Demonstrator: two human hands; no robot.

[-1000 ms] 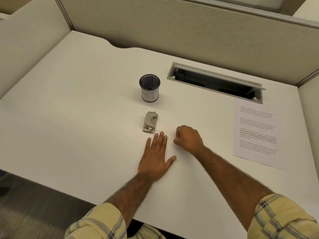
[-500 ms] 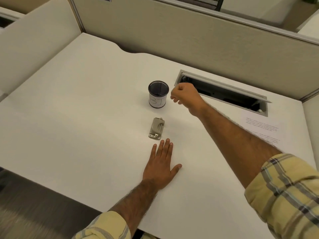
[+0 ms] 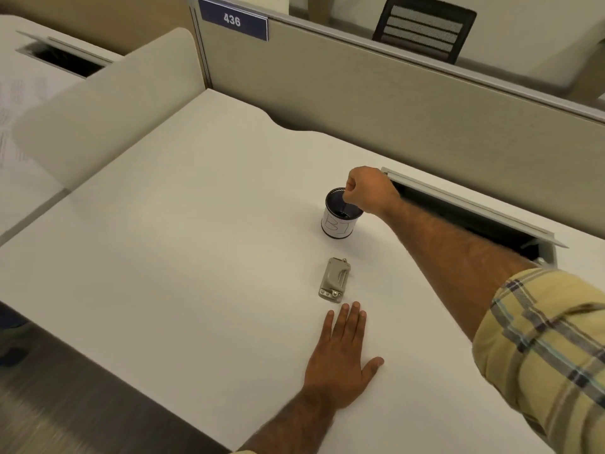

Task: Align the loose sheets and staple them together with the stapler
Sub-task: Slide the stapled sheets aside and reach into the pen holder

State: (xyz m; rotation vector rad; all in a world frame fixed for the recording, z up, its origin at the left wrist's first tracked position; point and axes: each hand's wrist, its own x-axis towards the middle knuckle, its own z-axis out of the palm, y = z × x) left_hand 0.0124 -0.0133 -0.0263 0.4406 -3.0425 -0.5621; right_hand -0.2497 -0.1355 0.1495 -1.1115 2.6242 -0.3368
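Note:
A small grey stapler (image 3: 334,280) lies on the white desk (image 3: 196,257), just beyond my fingertips. My left hand (image 3: 340,362) rests flat on the desk, fingers straight, a short gap short of the stapler. My right hand (image 3: 368,193) hovers over the rim of a dark mesh cup (image 3: 340,217) with a white label, its fingers curled and the fingertips pinched together above the opening. Whether they hold anything is too small to tell. No loose sheets show in this view.
An open cable hatch (image 3: 474,214) is sunk into the desk behind my right forearm. Beige partition walls (image 3: 360,103) close off the back and left. A neighbouring desk (image 3: 29,93) lies far left, and a black chair (image 3: 422,27) stands beyond the partition.
My right hand rose from the desk beside my left hand and travelled to the cup, now over its opening. My view turned left, so the printed sheet at right dropped out of sight. My left hand stayed flat.

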